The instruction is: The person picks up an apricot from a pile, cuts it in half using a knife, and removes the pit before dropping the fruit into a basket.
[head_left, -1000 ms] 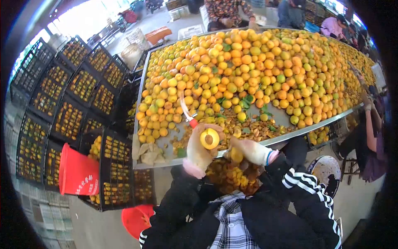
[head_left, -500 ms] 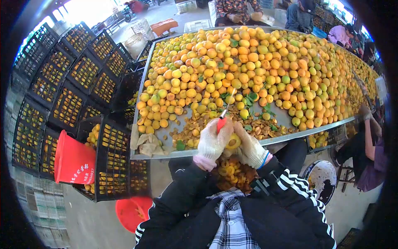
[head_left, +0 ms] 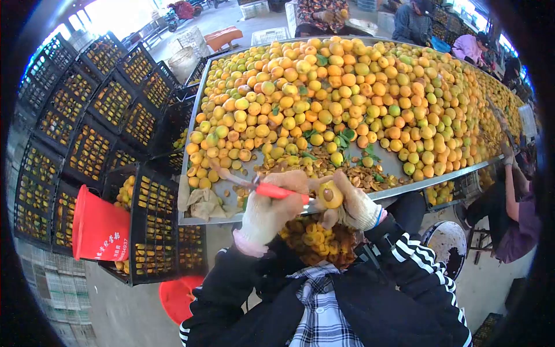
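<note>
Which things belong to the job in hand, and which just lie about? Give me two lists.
In the job:
red-handled knife, left hand
single apricot, right hand
heaped apricots
cut apricots below the hands

Probably just lying about:
crumpled cloth
upright-sided red bucket
green leaves

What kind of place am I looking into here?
Probably a fruit-processing shed: a metal-rimmed table heaped with orange-yellow fruit, stacked black crates of similar fruit, and several people working around it.

Far beyond your left hand [head_left: 270, 209], white daylight glares through wide openings [head_left: 118, 16]; smooth grey floor [head_left: 136, 306] spreads below, and a dark, thin-legged stool [head_left: 481, 238] stands rightward.
</note>
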{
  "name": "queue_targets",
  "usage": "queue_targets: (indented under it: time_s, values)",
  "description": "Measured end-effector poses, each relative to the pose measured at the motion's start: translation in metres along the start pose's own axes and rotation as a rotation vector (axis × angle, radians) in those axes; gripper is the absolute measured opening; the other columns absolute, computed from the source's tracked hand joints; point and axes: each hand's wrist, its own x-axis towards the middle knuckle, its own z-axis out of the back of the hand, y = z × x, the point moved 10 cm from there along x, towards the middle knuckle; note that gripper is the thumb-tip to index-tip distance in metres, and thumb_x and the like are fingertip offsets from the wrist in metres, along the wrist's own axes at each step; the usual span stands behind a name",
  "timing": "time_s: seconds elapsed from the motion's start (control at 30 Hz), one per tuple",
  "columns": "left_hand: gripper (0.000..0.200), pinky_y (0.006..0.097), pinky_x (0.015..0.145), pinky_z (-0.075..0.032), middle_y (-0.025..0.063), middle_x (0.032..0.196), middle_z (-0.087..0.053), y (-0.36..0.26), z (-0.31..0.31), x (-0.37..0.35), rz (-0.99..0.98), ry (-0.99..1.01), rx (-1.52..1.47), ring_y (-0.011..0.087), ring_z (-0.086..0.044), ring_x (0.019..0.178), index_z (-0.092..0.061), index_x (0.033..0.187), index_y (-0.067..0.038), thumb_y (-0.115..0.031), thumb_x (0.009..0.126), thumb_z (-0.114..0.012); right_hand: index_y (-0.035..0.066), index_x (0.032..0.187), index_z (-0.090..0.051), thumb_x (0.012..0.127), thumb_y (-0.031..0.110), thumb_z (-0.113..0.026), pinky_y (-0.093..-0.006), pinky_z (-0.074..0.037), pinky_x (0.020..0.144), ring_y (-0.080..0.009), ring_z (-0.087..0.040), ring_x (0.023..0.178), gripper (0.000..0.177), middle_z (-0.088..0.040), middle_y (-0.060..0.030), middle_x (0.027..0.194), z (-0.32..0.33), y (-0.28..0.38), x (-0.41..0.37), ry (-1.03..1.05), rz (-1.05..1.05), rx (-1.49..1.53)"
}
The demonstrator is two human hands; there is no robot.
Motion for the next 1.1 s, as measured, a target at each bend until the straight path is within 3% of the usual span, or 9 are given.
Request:
queue_targets:
  time_s: [0.17,0.27,0.33,0.47,0.57,0.63,0.9,0.97,1.1]
  values:
    - [0.019,0.0327,0.076,-0.051,0.0035,0.091,-0.067,0.005,-0.011,-0.011,-0.077,0.158,0.297,0.0157,-0.062,0.083,-0.07,0.099,0.001,-0.009,0.084,-0.065,0.001,0.127,-0.056,0.104,0.059,-0.031,-0.0289,-0.055,0.07,-0.014,-0.063,0.075,0.067,-0.067,-0.0101,0.104,0.01,-0.005,-0.002,-0.128,-0.075,-0.083]
    - [0.028,0.0339,0.083,-0.052,0.0078,0.103,-0.071,0.007,-0.015,-0.02,-0.02,0.128,0.132,0.0185,-0.065,0.093,-0.071,0.108,0.0,-0.004,0.08,-0.073,0.002,0.126,-0.056,0.105,0.043,-0.04,-0.0247,-0.044,0.041,-0.0117,-0.056,0.05,0.048,-0.067,-0.0078,0.082,-0.012,0.039,-0.008,-0.152,0.412,-0.786]
    - [0.033,0.0344,0.085,-0.052,0.0094,0.107,-0.071,0.015,-0.018,-0.022,-0.019,0.14,0.069,0.019,-0.066,0.097,-0.071,0.11,-0.001,-0.002,0.078,-0.075,0.002,0.126,-0.056,0.105,0.037,-0.04,-0.0234,-0.043,0.041,-0.0111,-0.054,0.048,0.043,-0.066,-0.0069,0.082,0.0,0.006,-0.003,-0.201,-0.064,-0.095]
    - [0.036,0.0357,0.089,-0.052,0.011,0.112,-0.071,0.019,-0.022,-0.024,0.026,0.182,0.033,0.0203,-0.066,0.103,-0.072,0.111,-0.002,0.001,0.076,-0.077,0.001,0.123,-0.058,0.105,0.039,-0.039,-0.0224,-0.042,0.039,-0.0106,-0.052,0.044,0.046,-0.067,-0.0075,0.08,0.001,-0.007,0.0,-0.073,-0.08,-0.06]
    - [0.034,0.0309,0.092,-0.051,0.009,0.111,-0.071,0.01,-0.027,-0.027,-0.142,0.216,0.032,0.0177,-0.066,0.104,-0.07,0.116,-0.003,0.005,0.082,-0.074,0.001,0.119,-0.061,0.104,0.045,-0.037,-0.0218,-0.038,0.034,-0.0106,-0.05,0.04,0.053,-0.067,-0.0095,0.078,0.013,-0.008,0.005,-0.284,-0.016,-0.027]
    - [0.034,0.031,0.095,-0.05,0.0097,0.114,-0.07,0.012,-0.031,-0.031,-0.087,0.219,-0.025,0.0182,-0.065,0.107,-0.07,0.117,-0.003,0.005,0.084,-0.073,0.001,0.11,-0.064,0.103,0.052,-0.038,-0.023,-0.036,0.031,-0.0112,-0.05,0.038,0.058,-0.067,-0.0095,0.074,-0.004,-0.017,0.004,-0.208,-0.15,0.321]
    - [0.033,0.03,0.101,-0.047,0.0109,0.12,-0.068,0.014,-0.051,-0.026,-0.166,0.206,0.0,0.0181,-0.062,0.115,-0.068,0.118,-0.002,0.004,0.086,-0.071,0.005,0.105,-0.065,0.1,0.056,-0.042,-0.0221,-0.031,0.031,-0.01,-0.044,0.035,0.057,-0.064,-0.0039,0.065,0.004,-0.011,0.007,-0.327,-0.056,0.224]
    - [0.032,0.0316,0.093,-0.051,0.0108,0.112,-0.072,0.034,-0.046,-0.02,0.009,0.056,-0.031,0.0199,-0.067,0.105,-0.072,0.111,-0.002,0.008,0.08,-0.069,0.006,0.105,-0.066,0.1,0.056,-0.043,-0.0215,-0.029,0.031,-0.0096,-0.043,0.035,0.055,-0.063,-0.003,0.065,0.011,-0.007,0.008,-0.373,-0.015,0.15]
    - [0.017,0.0302,0.079,-0.053,0.0047,0.094,-0.069,0.028,-0.053,0.005,-0.113,0.087,0.133,0.0169,-0.066,0.088,-0.07,0.098,0.0,0.002,0.083,-0.063,0.008,0.105,-0.064,0.101,0.055,-0.043,-0.0226,-0.028,0.033,-0.009,-0.041,0.036,0.051,-0.061,-0.0006,0.066,0.03,-0.013,0.007,-0.372,0.011,0.183]
